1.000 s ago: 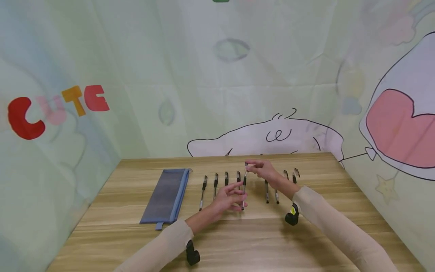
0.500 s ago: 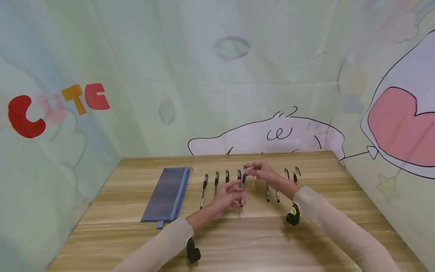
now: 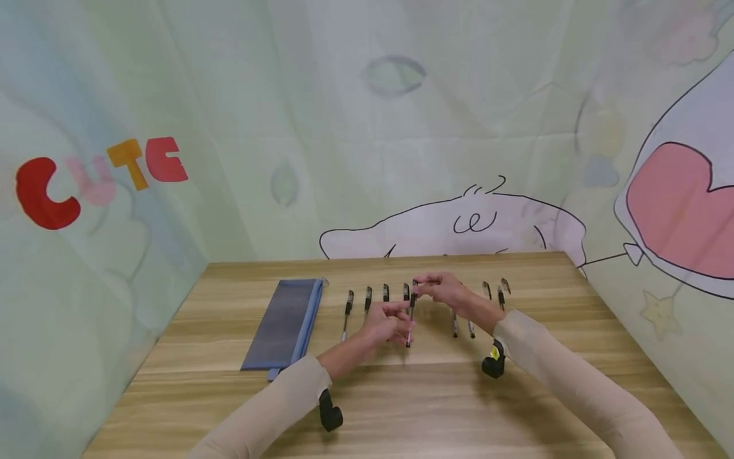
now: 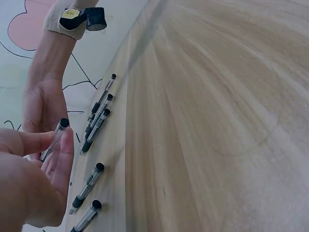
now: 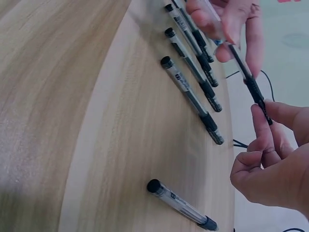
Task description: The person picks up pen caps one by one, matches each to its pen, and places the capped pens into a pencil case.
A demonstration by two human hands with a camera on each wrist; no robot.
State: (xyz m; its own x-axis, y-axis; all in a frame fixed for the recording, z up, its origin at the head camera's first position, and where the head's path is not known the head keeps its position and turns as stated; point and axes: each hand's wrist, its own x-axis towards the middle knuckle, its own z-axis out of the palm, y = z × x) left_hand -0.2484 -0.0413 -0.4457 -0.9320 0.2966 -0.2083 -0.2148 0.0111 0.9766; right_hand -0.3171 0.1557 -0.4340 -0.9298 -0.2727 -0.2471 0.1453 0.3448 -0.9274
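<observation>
The right hand has thumb and fingers closed in a pinch on the far end of a slim, clear plastic pen with a black grip; the left hand pinches its clear barrel nearer the person. The pen slants between them, above the pale wood-grain table. From the right wrist you see the black grip stretched bare between both hands; the left wrist shows the black end plug poking past the left thumb. Similar pens lie around. Only the head view shows the flat blue-grey mesh pouch.
</observation>
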